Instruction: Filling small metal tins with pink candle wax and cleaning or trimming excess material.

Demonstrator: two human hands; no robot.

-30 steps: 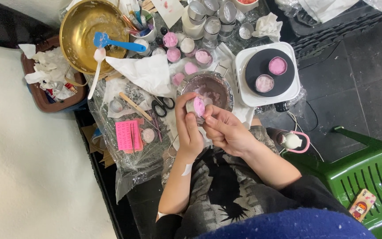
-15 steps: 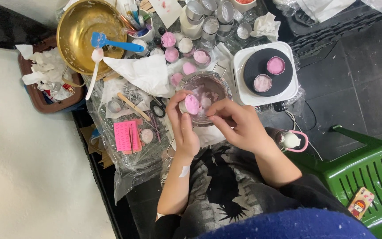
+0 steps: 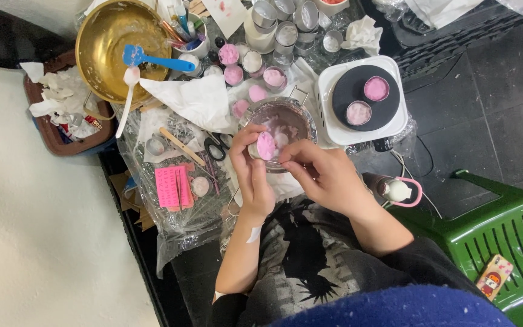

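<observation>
My left hand (image 3: 250, 172) holds a small round tin of pink wax (image 3: 266, 146) over a metal bowl (image 3: 278, 121) smeared with pink and white residue. My right hand (image 3: 322, 175) touches the tin's right edge with its fingertips. Both hands meet just in front of the bowl, above my lap. A white plaster strip sits on my left wrist.
A white hot plate (image 3: 361, 100) with two pink-filled tins stands right of the bowl. Behind are several tins, a brass bowl (image 3: 116, 45) with a blue spatula (image 3: 152, 59), scissors (image 3: 216, 147), a pink mould (image 3: 172, 186), and tissues. A green plastic stool (image 3: 503, 236) is at right.
Both hands have moved slightly forward with the pink tin, from near my body to over the metal bowl's near rim.
</observation>
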